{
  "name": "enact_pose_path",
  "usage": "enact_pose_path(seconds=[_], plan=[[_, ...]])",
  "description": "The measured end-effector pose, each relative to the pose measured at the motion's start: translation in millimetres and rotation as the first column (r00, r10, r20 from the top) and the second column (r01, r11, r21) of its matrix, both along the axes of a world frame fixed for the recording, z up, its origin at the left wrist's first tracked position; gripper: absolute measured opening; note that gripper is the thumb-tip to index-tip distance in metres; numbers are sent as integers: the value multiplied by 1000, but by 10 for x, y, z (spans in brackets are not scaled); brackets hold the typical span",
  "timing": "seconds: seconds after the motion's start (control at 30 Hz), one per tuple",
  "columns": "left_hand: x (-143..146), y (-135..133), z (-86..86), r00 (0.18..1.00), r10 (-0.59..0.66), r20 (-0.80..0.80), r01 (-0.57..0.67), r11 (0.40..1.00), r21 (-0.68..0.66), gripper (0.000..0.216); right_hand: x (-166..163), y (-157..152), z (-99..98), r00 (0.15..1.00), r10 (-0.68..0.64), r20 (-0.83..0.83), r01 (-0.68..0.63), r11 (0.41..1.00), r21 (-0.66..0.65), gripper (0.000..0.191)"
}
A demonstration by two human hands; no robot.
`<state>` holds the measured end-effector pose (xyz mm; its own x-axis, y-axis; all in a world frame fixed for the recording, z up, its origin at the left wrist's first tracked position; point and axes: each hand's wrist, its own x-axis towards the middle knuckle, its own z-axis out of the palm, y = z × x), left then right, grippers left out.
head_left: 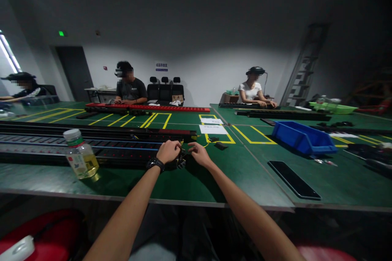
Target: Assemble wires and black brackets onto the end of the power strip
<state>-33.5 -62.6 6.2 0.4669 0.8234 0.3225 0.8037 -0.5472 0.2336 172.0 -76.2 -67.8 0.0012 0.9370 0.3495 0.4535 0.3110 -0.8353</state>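
My left hand point(168, 151), with a dark watch on the wrist, is curled over the right end of a long black bar point(122, 157). Its fingers are closed near short yellow and black wires point(183, 147), and whatever they grip is hidden. Just right of it, my right hand point(199, 154) points toward the same wires, fingers bent and closed, with anything between their tips too small to make out. Behind both hands lies another long dark bar point(165, 133). A yellow lead runs to a small black piece point(221, 145) on the table.
A bottle of yellow liquid point(81, 157) stands in front of the bars. To the right are a blue bin point(301, 136) and a black phone point(293, 179) on the green table point(245, 171). Several people work across and beside it, near a red rail point(183, 108).
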Motion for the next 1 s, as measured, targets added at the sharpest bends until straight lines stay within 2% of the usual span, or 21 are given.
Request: enact_pose_path(seconds=[0.07, 0.13, 0.2, 0.33, 0.47, 1.0], plan=[[1, 3, -6, 1000, 3, 0, -3, 1000, 5, 32, 17, -54, 49, 965, -191, 181, 188, 982, 34, 43], [3, -1, -6, 1000, 7, -5, -7, 1000, 9, 32, 27, -123, 105, 888, -295, 354, 298, 953, 46, 35], [5, -8, -2, 1000, 9, -7, -9, 1000, 7, 31, 21, -190, 155, 823, -307, 478, 339, 941, 20, 34], [6, -15, 4, 1000, 7, -9, -7, 1000, 3, 32, -16, -274, 214, 749, -202, 631, 303, 951, -56, 32], [-1, 9, -16, 1000, -1, -21, 1, 1000, 17, 32, -29, -289, 234, 711, -157, 685, 282, 957, -72, 31], [0, 7, 0, 1000, -1, -29, 1, 1000, 12, 32, -30, -290, 247, 678, -151, 719, 282, 957, -65, 31]])
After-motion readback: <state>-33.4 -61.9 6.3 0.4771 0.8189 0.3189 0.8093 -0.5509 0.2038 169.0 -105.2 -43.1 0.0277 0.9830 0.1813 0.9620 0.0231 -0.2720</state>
